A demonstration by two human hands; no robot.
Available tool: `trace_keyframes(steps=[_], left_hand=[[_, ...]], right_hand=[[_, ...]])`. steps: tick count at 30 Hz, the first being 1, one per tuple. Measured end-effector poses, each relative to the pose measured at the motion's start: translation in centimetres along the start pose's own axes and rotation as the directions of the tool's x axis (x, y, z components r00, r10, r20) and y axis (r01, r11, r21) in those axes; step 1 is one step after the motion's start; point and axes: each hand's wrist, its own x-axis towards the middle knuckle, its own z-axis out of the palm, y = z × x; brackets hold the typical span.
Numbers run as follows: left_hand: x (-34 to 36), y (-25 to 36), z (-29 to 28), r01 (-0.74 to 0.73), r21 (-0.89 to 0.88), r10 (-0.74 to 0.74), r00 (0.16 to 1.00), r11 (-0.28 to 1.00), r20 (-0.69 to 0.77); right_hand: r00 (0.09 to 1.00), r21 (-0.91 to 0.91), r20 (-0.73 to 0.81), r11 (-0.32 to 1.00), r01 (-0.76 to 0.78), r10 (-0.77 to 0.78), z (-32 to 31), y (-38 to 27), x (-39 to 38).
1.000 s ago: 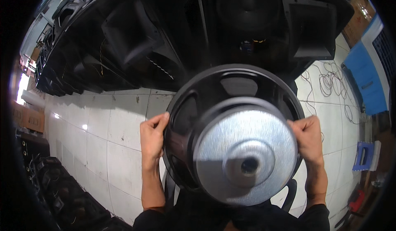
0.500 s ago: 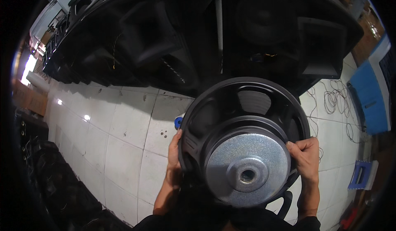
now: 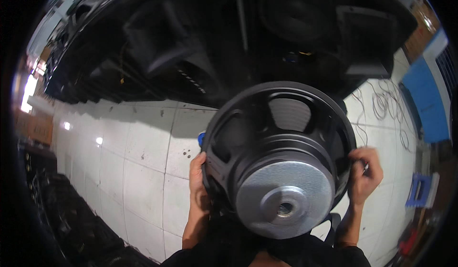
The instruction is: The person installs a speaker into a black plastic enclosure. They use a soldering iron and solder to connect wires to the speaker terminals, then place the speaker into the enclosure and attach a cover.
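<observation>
A large black loudspeaker driver (image 3: 229, 157) is held up in front of me, its back turned toward me. Its round silver magnet cover (image 3: 257, 195) has a hole in the middle, and windows in the black frame show the cone behind. My left hand (image 3: 197, 171) grips the rim on the left, thumb on top and the other fingers hidden beneath. On the opposite side my right hand (image 3: 366, 174) is curled at the rim, its fingers bent and slightly blurred. Beyond the driver stand black speaker cabinets (image 3: 229, 71), one with a loose yellow-tipped wire in its dark opening.
White floor tiles (image 3: 143, 181) stretch to the left, with a few small dark round bits and a blue roll (image 3: 201, 138) by the driver. Coiled cables (image 3: 384, 102) lie on the right, near a blue panel (image 3: 427, 95) and a blue stool (image 3: 420, 190). Black items (image 3: 71, 214) line the lower left.
My right hand has shifted outward, from beside the magnet to the driver's outer rim. The driver has moved slightly left and up in view, with my left hand still on its edge.
</observation>
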Motion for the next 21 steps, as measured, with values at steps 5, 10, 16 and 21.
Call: trace_keyframes(steps=[5,10,16,21], left_hand=[[-0.2,0.4,-1.1,0.029,-0.055,-0.022,0.993,0.998,0.117],[-0.3,0.5,-2.2,0.102,-0.103,-0.091,0.99,0.989,0.106],[0.6,0.3,-3.2,0.048,-0.119,-0.037,0.995,0.992,0.089],[1.6,-0.3,-5.3,0.044,-0.148,-0.038,0.998,0.988,0.04]], right_hand=[[0.643,0.22,0.04,0.621,-0.752,0.765,-2.3,5.0,-4.8],[0.532,0.604,0.159,0.344,-0.719,0.832,0.0,2.1,-6.7],[0.443,0.762,0.343,0.031,-0.647,0.828,-0.1,2.3,-7.0],[0.536,0.819,0.472,-0.124,-0.56,0.699,-0.8,6.3,-9.6]])
